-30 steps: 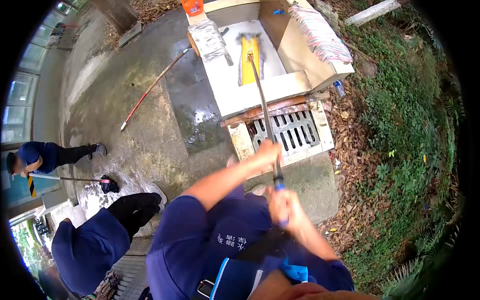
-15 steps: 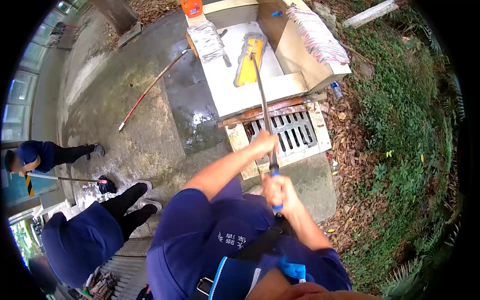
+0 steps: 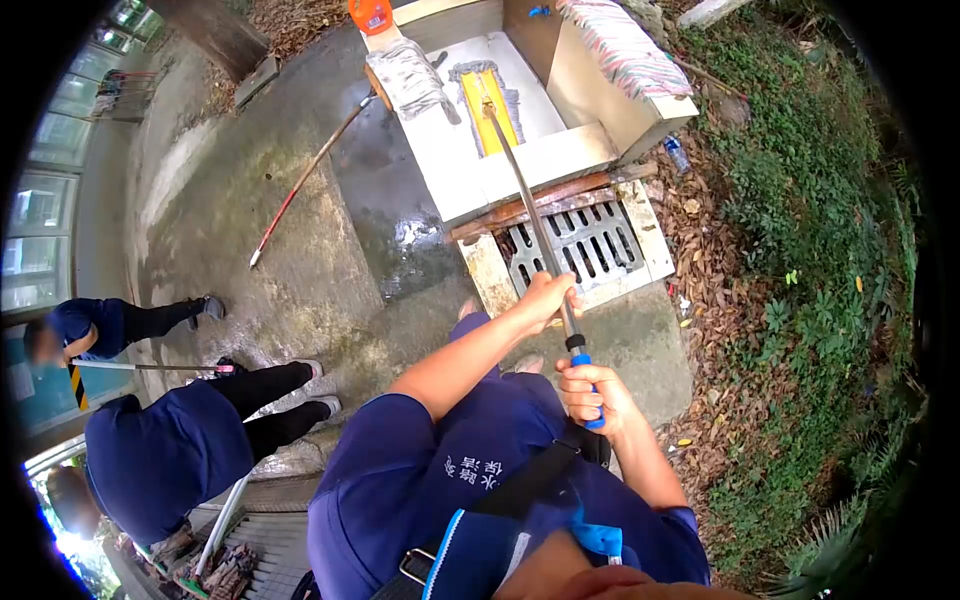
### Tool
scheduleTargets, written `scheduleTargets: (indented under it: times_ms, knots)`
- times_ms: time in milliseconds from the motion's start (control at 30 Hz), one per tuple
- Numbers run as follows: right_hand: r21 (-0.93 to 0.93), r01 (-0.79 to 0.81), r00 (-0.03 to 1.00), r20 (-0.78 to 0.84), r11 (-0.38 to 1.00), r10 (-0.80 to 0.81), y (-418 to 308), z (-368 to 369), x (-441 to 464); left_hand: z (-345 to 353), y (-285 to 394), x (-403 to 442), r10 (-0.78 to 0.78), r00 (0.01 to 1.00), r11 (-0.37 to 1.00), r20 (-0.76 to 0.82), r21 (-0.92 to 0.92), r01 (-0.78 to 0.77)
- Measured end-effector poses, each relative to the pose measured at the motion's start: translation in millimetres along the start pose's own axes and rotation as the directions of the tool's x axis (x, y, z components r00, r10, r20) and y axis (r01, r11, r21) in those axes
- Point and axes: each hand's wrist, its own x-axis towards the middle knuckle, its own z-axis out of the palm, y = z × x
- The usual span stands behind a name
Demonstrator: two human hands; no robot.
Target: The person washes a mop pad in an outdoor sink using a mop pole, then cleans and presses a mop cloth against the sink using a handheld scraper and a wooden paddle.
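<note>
Head view shows the left grip wrapped around a metal pole, and the right grip closed on its blue handle, nearer the body. Well ahead of both, the pole's yellow mop head, fringed in grey, lies flat inside a pale basin. A slotted grate sits just beyond the left grip; farther ahead and rightward, a striped cloth drapes over the basin wall.

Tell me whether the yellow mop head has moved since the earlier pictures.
Yes. Judged against the grey cloth draped over the trough's left wall, the yellow mop head's far end has swung left, closer to it.
</note>
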Motion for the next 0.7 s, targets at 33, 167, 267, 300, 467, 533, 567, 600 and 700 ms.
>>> scheduleTargets:
  times_ms: [33,167,267,300,467,533,567,600,700]
  knots:
    - [0.011,0.015,1.0,-0.018,1.0,-0.015,-1,-2,-5,1,-2,-1,-0.033,0.999,0.999,0.004,-0.016,0.034]
    - [0.126,0.069,0.995,-0.073,0.99,-0.061,0,-9,-19,-16,-9,24,-0.211,0.965,0.973,0.157,-0.058,0.222]
    - [-0.268,0.082,0.911,-0.369,0.96,-0.181,3,-21,-18,-41,-1,69,-0.289,0.954,0.953,0.078,-0.072,0.294]
    - [-0.441,-0.026,0.847,-0.487,0.897,-0.215,3,-20,-11,-58,-4,94,-0.324,0.943,0.943,0.079,-0.048,0.328]
    - [-0.553,-0.233,0.726,-0.647,0.8,-0.236,24,-15,20,-121,3,189,-0.329,0.924,0.927,-0.196,0.118,0.355]
    - [-0.75,-0.234,0.688,-0.577,0.619,-0.44,39,-7,37,-132,21,222,-0.292,0.886,0.938,-0.36,0.073,0.338]
    - [-0.8,-0.241,0.672,-0.546,0.55,-0.501,46,-6,42,-133,32,227,-0.303,0.883,0.934,-0.358,0.072,0.35]
    - [-0.783,-0.216,0.619,-0.572,0.583,-0.538,52,-11,47,-136,36,232,-0.351,0.853,0.914,-0.386,0.058,0.402]
    - [-0.876,-0.293,0.514,-0.481,0.382,-0.71,77,-37,50,-141,26,227,-0.325,0.89,0.922,-0.32,0.101,0.374]
